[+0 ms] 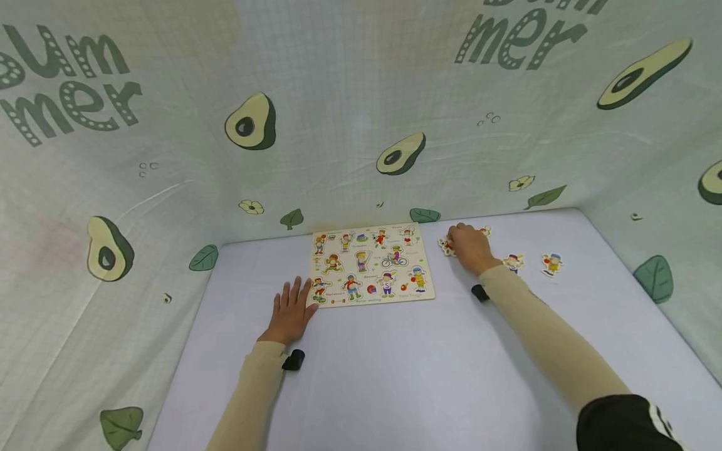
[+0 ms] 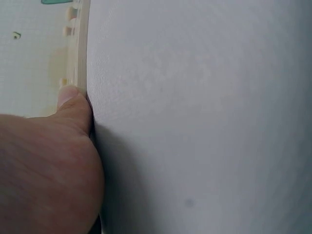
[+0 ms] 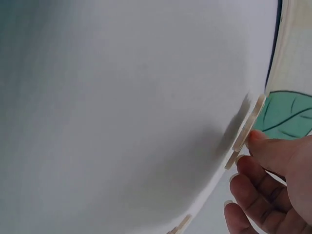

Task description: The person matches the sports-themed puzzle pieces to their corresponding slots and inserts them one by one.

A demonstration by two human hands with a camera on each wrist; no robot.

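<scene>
A wooden puzzle board [image 1: 372,266] with printed sports figures lies near the back of the white table. At its lower left corner rests my left hand [image 1: 289,313], fingers spread, the thumb touching the board's edge [image 2: 82,53]. To the right of the board, my right hand [image 1: 472,247] reaches down to a flat figure-shaped puzzle piece [image 1: 445,246]. The right wrist view shows the right hand [image 3: 270,180] pinching this thin wooden puzzle piece [image 3: 249,124] between thumb and fingers. Part of another puzzle piece [image 1: 486,230] shows behind that hand.
Two more puzzle pieces lie to the right: one [image 1: 513,262] beside the right forearm, another [image 1: 551,264] farther out. A cloth backdrop [image 1: 327,113] with avocado prints rises behind the table [image 1: 383,369]. The table's right edge slopes toward the front.
</scene>
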